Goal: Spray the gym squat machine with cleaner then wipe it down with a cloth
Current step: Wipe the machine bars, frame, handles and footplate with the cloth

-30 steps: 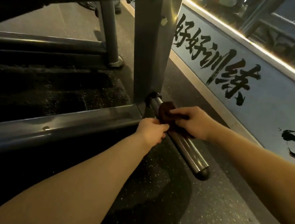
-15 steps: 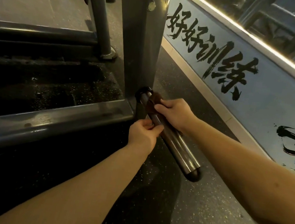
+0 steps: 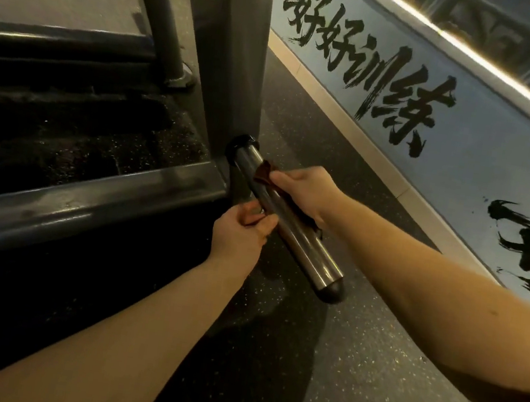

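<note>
Evidently mid-wipe: the right hand (image 3: pixel 306 189) grips a dark reddish-brown cloth (image 3: pixel 262 175) on the polished steel peg (image 3: pixel 304 250), the left hand (image 3: pixel 240 233) curls beneath on I cannot tell what; next, work toward the tip.

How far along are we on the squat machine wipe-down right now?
Done: unclear. No spray bottle is in view, though the frame rail looks glossy. In hand: the right hand grips a dark cloth around the steel peg near its base, and the left hand is curled beneath it. Left, at a guess: the peg's outer end, the upright post and the rails.
</note>
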`<state>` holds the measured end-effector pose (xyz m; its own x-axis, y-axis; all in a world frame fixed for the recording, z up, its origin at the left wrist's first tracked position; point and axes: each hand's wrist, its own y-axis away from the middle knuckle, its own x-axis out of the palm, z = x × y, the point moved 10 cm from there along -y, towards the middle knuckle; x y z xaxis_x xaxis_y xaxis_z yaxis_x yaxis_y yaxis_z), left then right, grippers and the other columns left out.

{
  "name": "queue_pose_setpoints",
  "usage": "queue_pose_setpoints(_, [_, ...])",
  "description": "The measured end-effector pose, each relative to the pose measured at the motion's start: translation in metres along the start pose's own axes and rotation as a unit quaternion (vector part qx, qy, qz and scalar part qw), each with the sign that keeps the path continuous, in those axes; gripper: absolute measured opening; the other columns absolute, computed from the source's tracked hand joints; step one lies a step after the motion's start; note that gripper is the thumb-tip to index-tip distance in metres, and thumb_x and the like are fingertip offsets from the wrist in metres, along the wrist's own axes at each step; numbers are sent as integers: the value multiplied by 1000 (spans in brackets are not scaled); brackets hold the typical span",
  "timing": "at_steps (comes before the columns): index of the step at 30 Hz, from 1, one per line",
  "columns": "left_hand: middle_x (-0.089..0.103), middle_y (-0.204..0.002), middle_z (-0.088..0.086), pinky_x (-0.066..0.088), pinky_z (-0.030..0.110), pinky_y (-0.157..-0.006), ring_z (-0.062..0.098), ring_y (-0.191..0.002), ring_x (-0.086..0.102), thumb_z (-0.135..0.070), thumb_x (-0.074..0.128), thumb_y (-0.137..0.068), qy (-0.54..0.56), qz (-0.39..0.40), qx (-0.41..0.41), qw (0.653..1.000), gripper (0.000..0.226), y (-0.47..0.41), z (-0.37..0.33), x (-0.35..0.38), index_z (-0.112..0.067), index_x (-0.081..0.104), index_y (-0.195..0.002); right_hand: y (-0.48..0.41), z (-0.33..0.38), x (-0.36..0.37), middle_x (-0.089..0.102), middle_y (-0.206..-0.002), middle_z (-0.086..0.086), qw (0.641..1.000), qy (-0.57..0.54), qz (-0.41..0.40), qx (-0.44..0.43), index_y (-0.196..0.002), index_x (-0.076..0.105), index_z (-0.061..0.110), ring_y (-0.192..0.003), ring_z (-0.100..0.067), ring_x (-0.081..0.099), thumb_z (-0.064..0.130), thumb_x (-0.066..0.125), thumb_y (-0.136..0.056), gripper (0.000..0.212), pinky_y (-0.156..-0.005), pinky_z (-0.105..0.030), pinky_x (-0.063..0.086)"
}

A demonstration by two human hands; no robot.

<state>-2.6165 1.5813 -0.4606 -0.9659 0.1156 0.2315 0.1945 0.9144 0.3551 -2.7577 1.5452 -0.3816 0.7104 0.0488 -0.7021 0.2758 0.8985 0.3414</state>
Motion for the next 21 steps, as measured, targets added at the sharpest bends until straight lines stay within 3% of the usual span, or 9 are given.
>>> queue_pose_setpoints(3, [72,-107,-10,58,29,-90,7,-99,70,-17,73,-94,-16,-15,0,1000,27,3,0,-3,-31,68,-116,-24,16,9,75,-96,-4,1000,-6,-2,-2,-107,77,16,-90,-15,72,44,60,-102,33,-89,-36,57])
queue_pose_setpoints(7, [72,-111,-8,58,26,-89,8,-101,71,-13,72,-94,-4,2,-4,1000,36,2,5,-1,-26,66,-128,-4,5,7,74,-99,-4,999,25,-26,-35,-116,76,18,-92,-15,71,46,56,-103,36,-90,-37,56])
queue_pose_setpoints(10, [73,-110,-8,58,33,-95,9,-101,71,-13,70,-96,-8,7,6,1000,41,-2,7,-2,-23,62,-135,38,-26,-4,74,-95,2,999,26,-10,-24,-117,75,28,-87,-12,71,48,56,-103,31,-82,-31,56])
queue_pose_setpoints(14, [73,-107,-7,59,34,-95,10,-98,72,-16,69,-97,4,-8,3,1000,39,-4,8,-2,-19,62,-135,121,-66,-17,73,-76,11,999,25,19,-32,-110,71,43,-64,-5,64,43,56,-102,17,-65,-20,50])
queue_pose_setpoints(17, [72,-107,-4,59,32,-93,10,-96,71,-16,72,-95,17,-14,-9,1000,33,-5,8,-1,-18,64,-128,142,-73,-20,74,-79,20,999,38,5,-37,-119,68,41,-69,3,67,37,59,-101,20,-66,-11,46])
queue_pose_setpoints(21, [72,-109,-2,59,32,-93,11,-99,71,-17,71,-96,21,10,-27,999,29,-7,10,-3,-20,65,-124,102,-53,-17,74,-86,7,991,116,-44,-47,-123,70,33,-76,-7,70,43,61,-101,27,-76,-31,58])
